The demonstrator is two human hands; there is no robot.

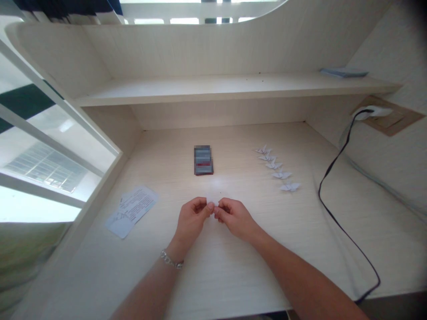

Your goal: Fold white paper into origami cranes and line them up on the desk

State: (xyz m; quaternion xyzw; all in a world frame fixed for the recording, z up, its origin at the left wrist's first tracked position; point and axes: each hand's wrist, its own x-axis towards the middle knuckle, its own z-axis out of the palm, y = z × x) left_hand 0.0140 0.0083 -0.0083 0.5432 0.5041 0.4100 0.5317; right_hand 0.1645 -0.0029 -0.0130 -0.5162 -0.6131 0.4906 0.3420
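Over the middle of the desk, my left hand (193, 215) and my right hand (235, 218) meet fingertip to fingertip. Both are closed in a pinch on one small piece of white paper (212, 201). The fingers cover most of it, so its folds cannot be made out. To the right of my hands, several small folded paper cranes (282, 174) form a slanting row on the desk. Beyond my hands lies a dark, phone-sized rectangle (203, 160) whose face is pixelated.
Printed paper sheets (138, 204) overlap at the left of the desk (200, 284). A black cable (333, 218) runs from the wall socket (388, 114) down to the front right edge. A shelf (213, 86) spans the back, with a flat bluish item (345, 72) on it.
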